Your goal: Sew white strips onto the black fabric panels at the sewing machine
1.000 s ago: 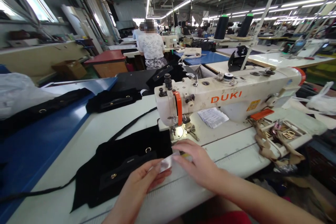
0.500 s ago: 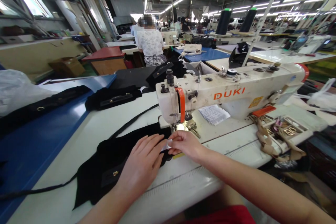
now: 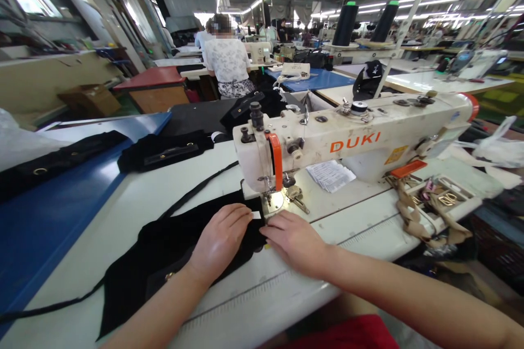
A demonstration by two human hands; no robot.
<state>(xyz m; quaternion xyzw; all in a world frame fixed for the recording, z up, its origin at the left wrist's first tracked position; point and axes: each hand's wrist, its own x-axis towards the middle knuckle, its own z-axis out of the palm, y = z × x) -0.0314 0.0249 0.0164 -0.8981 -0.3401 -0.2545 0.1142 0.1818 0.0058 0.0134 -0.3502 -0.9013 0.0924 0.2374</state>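
A black fabric piece with a gold ring or snap and a long strap lies on the white sewing table. My left hand rests over it, fingertips closed on a small white label that sticks out to the right. At the fabric's right edge is my right hand, its thumb and fingers pinching that edge. Just beyond both hands stands the white DUKI sewing machine, its needle area lit. The fabric's edge under my right fingers is partly hidden.
Printed slips lie under the machine arm. A parts tray with metal rings and tan straps sits at right. More black pieces lie at left, near a blue table. A co-worker is farther back.
The label was between both hands, pinched by my right fingers; now my left fingertips have it. My right hand has moved to the fabric's edge. The view has shifted slightly.
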